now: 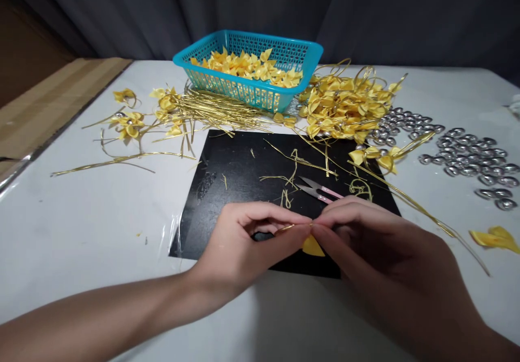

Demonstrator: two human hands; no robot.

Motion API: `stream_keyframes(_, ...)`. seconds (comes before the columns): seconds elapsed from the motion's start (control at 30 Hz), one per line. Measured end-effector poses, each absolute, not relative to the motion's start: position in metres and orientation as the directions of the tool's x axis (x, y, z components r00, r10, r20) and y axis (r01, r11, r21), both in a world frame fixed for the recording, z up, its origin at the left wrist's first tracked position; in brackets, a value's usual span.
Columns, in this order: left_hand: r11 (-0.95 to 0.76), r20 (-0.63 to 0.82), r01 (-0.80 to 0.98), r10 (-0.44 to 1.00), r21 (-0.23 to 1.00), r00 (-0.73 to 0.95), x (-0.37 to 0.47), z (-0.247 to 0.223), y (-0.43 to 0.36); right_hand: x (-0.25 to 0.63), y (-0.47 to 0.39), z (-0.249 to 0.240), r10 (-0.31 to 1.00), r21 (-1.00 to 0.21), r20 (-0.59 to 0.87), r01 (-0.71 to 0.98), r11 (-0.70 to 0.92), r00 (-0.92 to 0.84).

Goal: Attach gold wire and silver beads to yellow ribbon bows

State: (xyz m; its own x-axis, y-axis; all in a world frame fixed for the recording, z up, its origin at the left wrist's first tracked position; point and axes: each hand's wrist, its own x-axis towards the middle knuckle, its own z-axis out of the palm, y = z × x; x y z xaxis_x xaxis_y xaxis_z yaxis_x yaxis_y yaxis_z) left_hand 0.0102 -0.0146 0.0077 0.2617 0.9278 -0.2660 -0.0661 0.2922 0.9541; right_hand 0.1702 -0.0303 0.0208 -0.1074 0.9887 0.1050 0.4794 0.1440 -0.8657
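Over the black mat (235,188), the fingertips of my two hands meet. My left hand (247,243) is closed in a pinch on a thin gold cord (286,227), a short length of which shows between thumb and forefinger. Just beside it, my right hand (377,243) pinches at a yellow ribbon petal (313,246) that hangs below the fingertips. Fingers hide the spot where cord and petal come together. Small thread snips with pink handles (320,189) lie on the mat beyond my right hand, blades pointing left.
Behind the mat stands a blue basket (247,86) of yellow ribbon flowers (244,65). A bundle of gold cords (219,108) lies before it, with finished-looking flower pieces (345,104) heaped to its right. Silver beads (467,153) spread on the right, near a loose yellow ribbon flower (495,238).
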Motion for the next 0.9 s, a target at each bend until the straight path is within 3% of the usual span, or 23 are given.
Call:
stream_keyframes(0.17, 0.296, -0.265, -0.081, 0.927, 0.952, 0.266, 0.0110, 0.0086, -0.0150, 0.1737, -0.0266, 0.0174, 0.978, -0.899, 0.033, 0.422, 0.121, -0.208)
stream_keyframes(0.43, 0.229, -0.202, -0.086, 0.948, 0.970, 0.246, 0.0114, 0.0091, -0.0168, 0.1742, -0.0299, 0.0178, 0.976, -0.945, -0.081, 0.328, -0.010, -0.201)
stream_keyframes(0.9, 0.269, -0.248, -0.048, 0.934, 0.962, 0.258, 0.0131, 0.0092, -0.0151, 0.1743, -0.0241, 0.0161, 0.972, -0.888, 0.100, 0.421, 0.185, -0.214)
